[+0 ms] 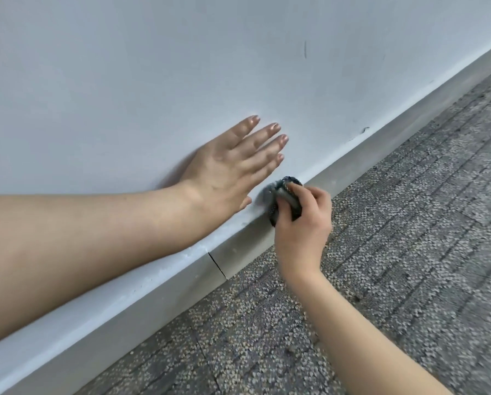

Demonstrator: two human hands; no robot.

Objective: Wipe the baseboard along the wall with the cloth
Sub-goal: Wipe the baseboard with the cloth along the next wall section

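A pale grey baseboard (pixel 381 138) runs diagonally from the lower left to the upper right along the foot of a white wall (pixel 153 67). My right hand (pixel 304 223) is shut on a small bunched dark grey cloth (pixel 281 195) and presses it against the baseboard's top edge. My left hand (pixel 230 166) lies flat on the wall just above and left of the cloth, fingers spread, holding nothing. Part of the cloth is hidden under my fingers.
Grey speckled carpet tiles (pixel 395 252) cover the floor to the right of the baseboard. A joint gap (pixel 218 263) splits the baseboard below my left forearm. A dark scuff (pixel 363 130) and a thin vertical mark (pixel 305 49) show on the wall.
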